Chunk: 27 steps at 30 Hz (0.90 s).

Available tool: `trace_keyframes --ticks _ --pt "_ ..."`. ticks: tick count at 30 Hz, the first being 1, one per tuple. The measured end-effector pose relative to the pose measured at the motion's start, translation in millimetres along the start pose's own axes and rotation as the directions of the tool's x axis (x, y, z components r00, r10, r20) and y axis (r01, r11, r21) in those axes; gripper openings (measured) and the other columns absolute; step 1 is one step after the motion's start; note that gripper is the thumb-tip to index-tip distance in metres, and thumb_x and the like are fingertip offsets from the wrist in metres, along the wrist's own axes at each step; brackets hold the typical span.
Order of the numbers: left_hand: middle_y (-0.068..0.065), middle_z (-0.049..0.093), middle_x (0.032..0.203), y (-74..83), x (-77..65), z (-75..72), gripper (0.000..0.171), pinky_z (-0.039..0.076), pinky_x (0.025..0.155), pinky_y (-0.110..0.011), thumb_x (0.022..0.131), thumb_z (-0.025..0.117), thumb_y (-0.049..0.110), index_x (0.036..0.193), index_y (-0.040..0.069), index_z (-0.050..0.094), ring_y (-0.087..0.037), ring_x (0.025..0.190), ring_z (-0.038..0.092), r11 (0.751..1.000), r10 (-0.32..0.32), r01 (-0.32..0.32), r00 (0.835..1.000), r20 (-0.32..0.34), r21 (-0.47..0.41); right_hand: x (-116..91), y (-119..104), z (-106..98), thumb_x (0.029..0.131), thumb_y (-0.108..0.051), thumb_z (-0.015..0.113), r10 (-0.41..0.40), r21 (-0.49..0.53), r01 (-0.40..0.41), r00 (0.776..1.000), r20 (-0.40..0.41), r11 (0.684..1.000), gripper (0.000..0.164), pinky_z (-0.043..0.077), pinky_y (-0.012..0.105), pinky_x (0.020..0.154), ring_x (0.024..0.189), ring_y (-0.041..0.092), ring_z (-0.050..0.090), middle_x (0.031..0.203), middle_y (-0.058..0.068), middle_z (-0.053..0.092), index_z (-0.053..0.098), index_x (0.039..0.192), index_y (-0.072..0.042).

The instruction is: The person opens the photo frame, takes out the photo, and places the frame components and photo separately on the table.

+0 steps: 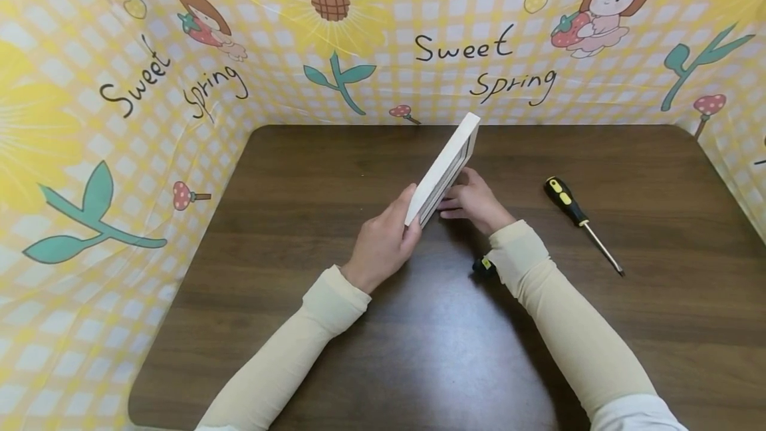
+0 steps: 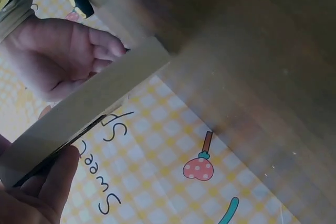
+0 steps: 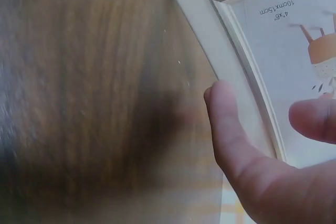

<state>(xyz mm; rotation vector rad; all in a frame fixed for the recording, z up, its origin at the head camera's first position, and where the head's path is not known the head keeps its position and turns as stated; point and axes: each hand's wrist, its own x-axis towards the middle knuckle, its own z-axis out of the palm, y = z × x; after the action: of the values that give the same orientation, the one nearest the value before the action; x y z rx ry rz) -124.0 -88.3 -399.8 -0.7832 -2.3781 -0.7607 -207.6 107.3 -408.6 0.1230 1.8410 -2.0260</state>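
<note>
A white picture frame stands tilted above the table, seen nearly edge-on in the head view. My left hand grips its lower near end, with fingers and thumb on opposite sides. On the side where the printed insert shows, my right hand has its fingers loosely extended. In the right wrist view, one fingertip touches or nearly touches the frame's border, and the thumb is over the insert, which is printed with 4"x6". The left wrist view shows the right palm uncurled beyond the frame's edge.
A black and yellow screwdriver lies on the dark wooden table, right of my right hand, its tip toward the near right. Yellow checked cloth walls the back and sides. A small dark device sits at the right wrist.
</note>
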Motion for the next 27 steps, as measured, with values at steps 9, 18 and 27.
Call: trace_keyframes --ticks 9,18,27 --pt "-0.020 0.070 0.108 -7.1 0.7 -7.6 0.051 0.053 0.067 -0.041 0.093 0.061 0.004 0.141 0.004 0.044 -0.025 0.075 0.063 0.963 -0.166 0.191 0.976 0.140 -0.188 -3 -9 -9 0.096 0.006 0.046 -0.091 0.024 0.093 0.991 -0.093 0.995 0.070 0.058 0.038 0.075 0.093 0.034 0.066 0.119 0.025 0.056 0.013 0.156 -0.009" --pt "-0.002 0.053 0.062 -17.3 -8.8 -3.7 0.048 0.037 0.047 -0.035 0.083 0.061 -0.001 0.128 0.007 0.044 -0.017 0.048 0.040 0.962 -0.247 0.268 0.938 0.244 -0.057 -7 -11 -9 0.098 0.006 0.042 -0.205 -0.079 0.194 0.963 -0.175 0.978 0.055 0.053 0.054 0.090 0.096 0.027 0.060 0.133 0.023 0.046 0.025 0.150 0.000" --pt "-0.020 0.071 0.102 -33.5 -3.4 -0.4 0.055 0.053 0.073 -0.051 0.083 0.069 0.003 0.133 0.006 0.046 -0.036 0.086 0.069 0.884 -0.436 0.467 0.802 0.408 0.027 -20 -19 1 0.106 -0.016 0.048 -0.368 -0.509 0.280 0.927 -0.078 0.814 0.025 0.050 0.037 0.075 0.086 0.030 0.059 0.101 0.017 0.055 0.046 0.124 0.003"
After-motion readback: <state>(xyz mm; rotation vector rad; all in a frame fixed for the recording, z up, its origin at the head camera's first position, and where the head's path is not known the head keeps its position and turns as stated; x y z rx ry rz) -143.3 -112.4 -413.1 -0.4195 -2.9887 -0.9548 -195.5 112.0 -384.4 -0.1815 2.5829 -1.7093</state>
